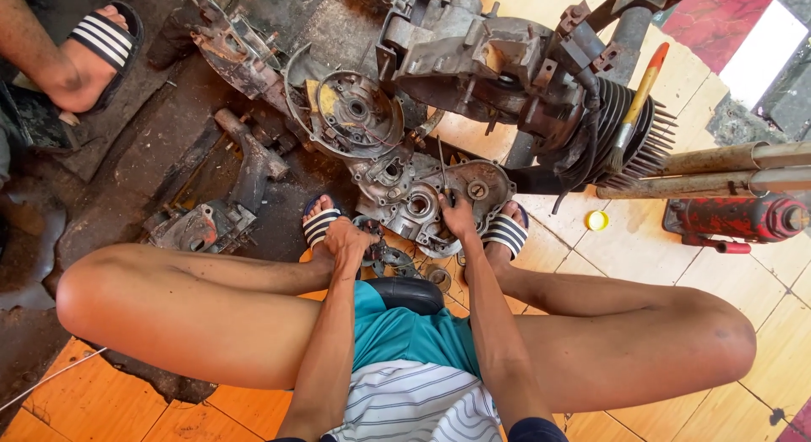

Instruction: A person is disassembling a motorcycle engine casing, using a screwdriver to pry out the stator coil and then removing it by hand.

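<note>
1. Right hand [457, 216]: closed on a thin metal rod tool [442, 168], its tip set against the grey engine case half [435, 201] on the floor between the person's sandalled feet.
2. Left hand [349, 238]: fingers curled down over a small dark engine part [378, 254] just beside that case; whether it grips the part cannot be told.
3. Round flywheel housing [351, 113]: touching the far side of the case.
4. Finned engine block [541, 87]: farther off, toward the tiled floor's right side, with a yellow-handled brush [638, 104] leaning on its fins.
5. Red hydraulic jack [735, 221]: at the right edge, near a yellow cap [597, 220].
6. Another person's foot [89, 58]: upper left corner.
</note>
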